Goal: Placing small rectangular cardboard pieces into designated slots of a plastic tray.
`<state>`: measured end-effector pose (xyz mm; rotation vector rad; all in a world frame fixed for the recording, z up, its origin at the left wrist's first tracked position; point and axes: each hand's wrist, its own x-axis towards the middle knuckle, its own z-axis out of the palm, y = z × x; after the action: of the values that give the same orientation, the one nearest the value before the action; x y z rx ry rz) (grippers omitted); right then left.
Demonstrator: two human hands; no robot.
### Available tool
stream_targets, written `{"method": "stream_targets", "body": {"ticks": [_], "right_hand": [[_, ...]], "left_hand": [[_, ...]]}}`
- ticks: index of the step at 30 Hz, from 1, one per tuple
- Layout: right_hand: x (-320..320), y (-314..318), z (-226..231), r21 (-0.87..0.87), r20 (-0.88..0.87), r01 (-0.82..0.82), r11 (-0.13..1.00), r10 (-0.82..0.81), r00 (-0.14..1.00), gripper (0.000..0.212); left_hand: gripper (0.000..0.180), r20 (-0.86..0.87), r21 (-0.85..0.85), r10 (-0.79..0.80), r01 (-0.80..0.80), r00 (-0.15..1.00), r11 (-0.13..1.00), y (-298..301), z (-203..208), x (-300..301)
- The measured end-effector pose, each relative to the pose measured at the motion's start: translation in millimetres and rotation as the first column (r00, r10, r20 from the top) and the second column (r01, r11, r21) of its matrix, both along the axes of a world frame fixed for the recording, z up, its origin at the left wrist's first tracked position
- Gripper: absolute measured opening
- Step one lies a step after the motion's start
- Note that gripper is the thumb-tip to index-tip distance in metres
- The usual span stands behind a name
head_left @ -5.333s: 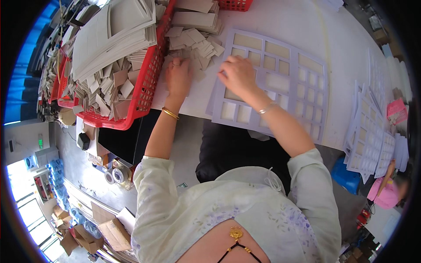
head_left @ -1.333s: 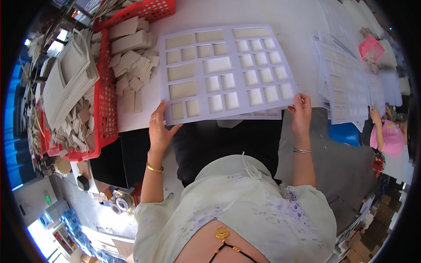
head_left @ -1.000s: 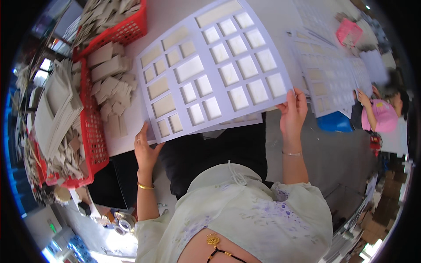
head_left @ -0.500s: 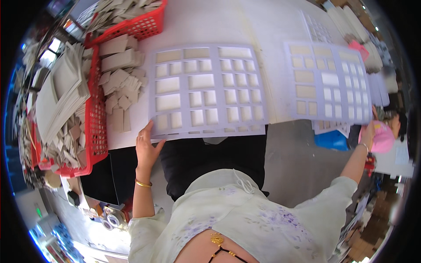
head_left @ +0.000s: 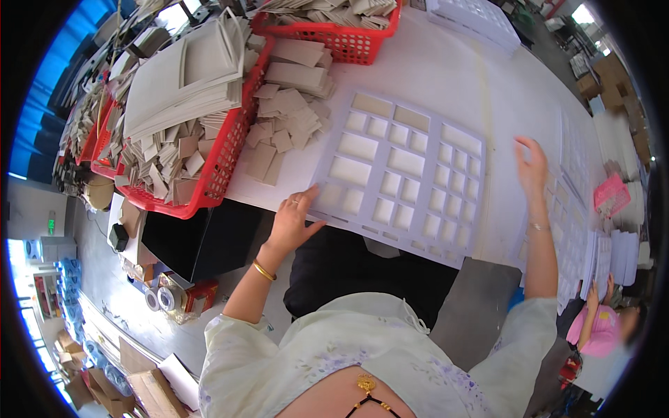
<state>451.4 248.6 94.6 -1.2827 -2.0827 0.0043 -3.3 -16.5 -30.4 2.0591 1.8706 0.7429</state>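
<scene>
A white board with a grid of cut-out rectangular windows point(head_left: 430, 167) lies before me, over another sheet whose edge shows at its near side. My left hand point(head_left: 294, 219) rests at its near left corner, fingers and thumb apart, holding nothing. My right hand point(head_left: 532, 167) is raised to the right of this board, empty, fingers loosely bent and slightly blurred. Below and right of that hand, partly behind my forearm, lie more white window boards point(head_left: 568, 216). Some windows at the board's far left show a greyish-beige fill; most others look white.
Left, a red plastic basket point(head_left: 221, 157) holds grey cardboard offcuts, with large sheets point(head_left: 178, 90) on top. Loose pieces point(head_left: 286, 118) lie beside it. Another red basket point(head_left: 355, 43) and a stack of white boards point(head_left: 474, 21) stand farther back. A person in pink point(head_left: 596, 331) is at right.
My right hand has let go of the right-hand board's edge and swung up and leftward. That board now lies lower right. My view has turned; my left hand stays at the near left corner.
</scene>
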Motion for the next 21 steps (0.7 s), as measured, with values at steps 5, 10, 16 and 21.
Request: {"method": "stream_targets", "body": {"ticks": [5,10,16,21], "right_hand": [[-224,46,-24,0.058,0.070,-0.376,0.925,0.372,0.926,0.027],[-379,68,-36,-0.074,0.048,-0.383,0.921,0.387,0.921,0.038],[-454,85,-45,-0.198,0.271,-0.044,0.979,0.098,0.958,0.054],[-438,86,-34,-0.183,0.419,-0.070,0.981,0.142,0.897,0.057]], "left_hand": [[0.075,0.030,0.013,0.021,-0.021,0.999,1.000,-2,-1,-2],[0.072,0.068,0.017,0.007,-0.008,0.998,1.000,-3,-1,0],[0.069,0.105,-0.014,0.018,-0.016,0.994,1.000,-6,-2,0],[0.068,0.156,-0.027,-0.005,0.009,0.988,1.000,-5,-5,-6]]}}
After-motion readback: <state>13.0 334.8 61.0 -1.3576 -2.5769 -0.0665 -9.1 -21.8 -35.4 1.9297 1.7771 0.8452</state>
